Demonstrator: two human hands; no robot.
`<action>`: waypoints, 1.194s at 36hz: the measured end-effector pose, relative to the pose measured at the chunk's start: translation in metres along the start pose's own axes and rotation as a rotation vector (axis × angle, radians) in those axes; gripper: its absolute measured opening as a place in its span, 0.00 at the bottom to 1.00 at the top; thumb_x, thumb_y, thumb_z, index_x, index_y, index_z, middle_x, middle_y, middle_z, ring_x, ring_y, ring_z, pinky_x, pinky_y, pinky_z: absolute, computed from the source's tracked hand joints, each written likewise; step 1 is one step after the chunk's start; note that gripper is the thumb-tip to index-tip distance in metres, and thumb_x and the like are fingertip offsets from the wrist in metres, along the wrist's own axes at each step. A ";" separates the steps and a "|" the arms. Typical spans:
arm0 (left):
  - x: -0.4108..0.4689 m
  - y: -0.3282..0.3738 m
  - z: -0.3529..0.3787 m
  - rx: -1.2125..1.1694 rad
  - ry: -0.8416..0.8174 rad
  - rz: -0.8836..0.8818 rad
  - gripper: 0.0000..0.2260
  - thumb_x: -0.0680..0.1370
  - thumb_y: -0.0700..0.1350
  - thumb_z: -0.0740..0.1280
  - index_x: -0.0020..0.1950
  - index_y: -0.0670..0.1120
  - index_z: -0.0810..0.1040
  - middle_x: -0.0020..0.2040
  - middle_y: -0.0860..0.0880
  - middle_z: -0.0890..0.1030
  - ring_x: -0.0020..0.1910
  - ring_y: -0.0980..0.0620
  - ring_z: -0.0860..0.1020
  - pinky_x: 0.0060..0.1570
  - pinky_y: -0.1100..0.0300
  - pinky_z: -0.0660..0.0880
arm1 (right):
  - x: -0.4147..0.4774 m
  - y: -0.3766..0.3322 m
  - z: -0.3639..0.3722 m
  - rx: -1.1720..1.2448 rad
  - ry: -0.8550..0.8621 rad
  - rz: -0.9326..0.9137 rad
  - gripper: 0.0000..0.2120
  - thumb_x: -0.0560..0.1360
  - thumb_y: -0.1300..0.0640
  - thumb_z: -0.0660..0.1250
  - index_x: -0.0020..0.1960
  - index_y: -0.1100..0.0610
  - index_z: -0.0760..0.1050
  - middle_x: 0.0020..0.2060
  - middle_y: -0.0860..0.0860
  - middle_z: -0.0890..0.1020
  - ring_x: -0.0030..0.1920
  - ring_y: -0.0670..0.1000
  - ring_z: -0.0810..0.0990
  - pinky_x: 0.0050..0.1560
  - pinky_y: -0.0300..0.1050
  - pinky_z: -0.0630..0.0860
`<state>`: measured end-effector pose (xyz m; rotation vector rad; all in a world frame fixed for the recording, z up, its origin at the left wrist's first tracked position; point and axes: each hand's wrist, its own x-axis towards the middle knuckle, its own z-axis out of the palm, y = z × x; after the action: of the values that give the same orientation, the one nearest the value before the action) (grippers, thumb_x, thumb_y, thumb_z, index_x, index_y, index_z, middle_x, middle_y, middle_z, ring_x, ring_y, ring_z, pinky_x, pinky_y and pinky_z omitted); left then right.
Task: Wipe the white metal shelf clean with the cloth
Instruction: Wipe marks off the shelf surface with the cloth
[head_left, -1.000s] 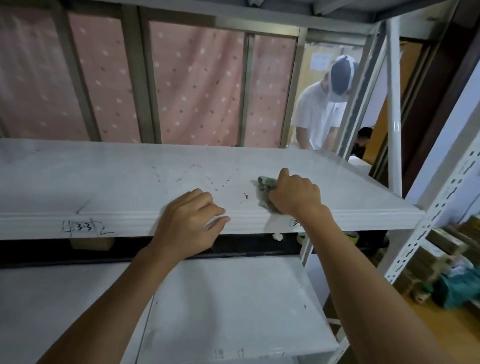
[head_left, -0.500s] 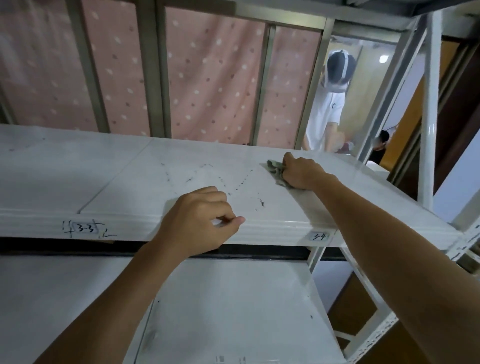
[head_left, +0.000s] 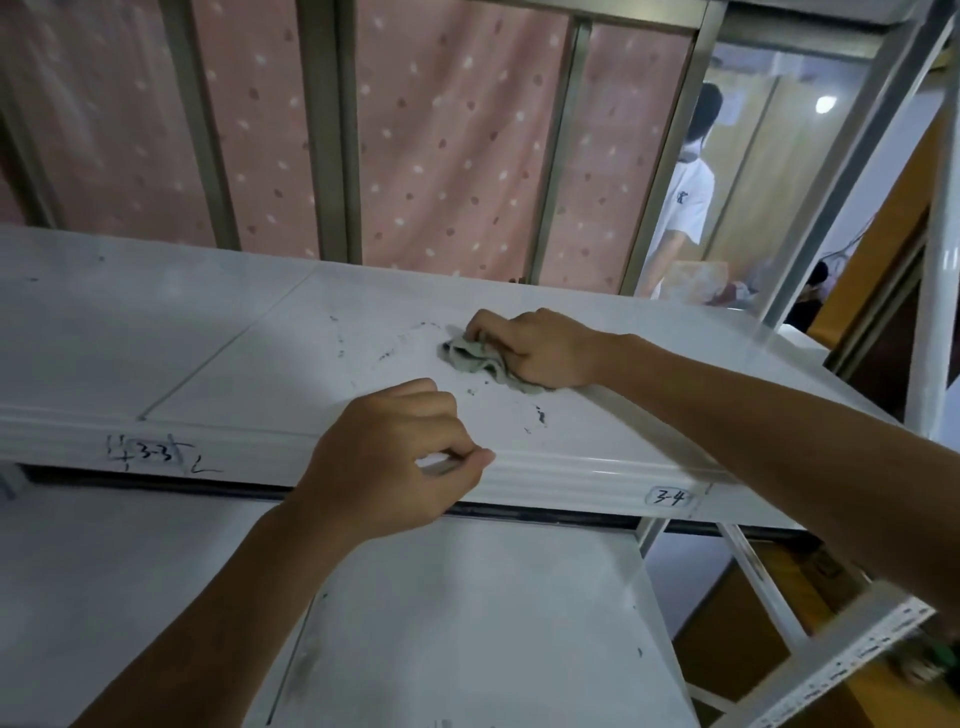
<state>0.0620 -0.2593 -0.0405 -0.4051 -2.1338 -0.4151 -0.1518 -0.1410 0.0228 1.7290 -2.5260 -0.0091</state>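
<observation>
Grips the bunched cloth (head_left: 478, 361) in the right hand (head_left: 540, 353), pressing it onto the white metal shelf (head_left: 208, 322) beside dark smudges (head_left: 384, 356) just left of the grip; braces the left hand (head_left: 395, 457), fingers curled, on the front lip, likely for steadiness, actual clasp unclear

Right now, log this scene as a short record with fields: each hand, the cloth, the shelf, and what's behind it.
Right hand: grips the bunched cloth, pressing it on the shelf
Left hand: fingers curled, resting on the shelf's front edge, holding nothing
Cloth: pale green, crumpled
Shelf: white metal, with dark marks left of and in front of the cloth
Labels: 3-3 and 3-4 on the front edge
Behind: pink dotted curtain; person in a white shirt
</observation>
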 end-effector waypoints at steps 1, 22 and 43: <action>-0.001 0.001 0.000 0.015 0.005 0.000 0.10 0.75 0.46 0.75 0.34 0.46 0.83 0.31 0.54 0.78 0.33 0.56 0.70 0.30 0.61 0.68 | -0.005 -0.007 0.000 0.013 0.008 -0.029 0.12 0.80 0.56 0.54 0.63 0.49 0.62 0.30 0.49 0.73 0.32 0.53 0.73 0.37 0.46 0.69; -0.036 0.000 -0.020 0.361 0.138 -0.017 0.09 0.78 0.47 0.74 0.39 0.45 0.84 0.38 0.50 0.82 0.36 0.47 0.80 0.36 0.56 0.77 | -0.008 0.056 0.007 -0.077 0.081 0.354 0.13 0.82 0.50 0.52 0.63 0.54 0.64 0.38 0.55 0.77 0.39 0.58 0.75 0.42 0.50 0.71; -0.036 -0.014 -0.029 0.227 0.192 -0.024 0.10 0.76 0.46 0.76 0.36 0.44 0.84 0.32 0.48 0.81 0.30 0.47 0.78 0.27 0.53 0.75 | 0.111 -0.011 0.006 0.060 0.051 -0.001 0.18 0.80 0.57 0.55 0.69 0.48 0.68 0.50 0.50 0.77 0.47 0.52 0.72 0.52 0.49 0.71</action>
<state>0.0961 -0.2891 -0.0571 -0.2019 -1.9731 -0.2121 -0.1820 -0.2486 0.0229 1.7285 -2.5147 0.1104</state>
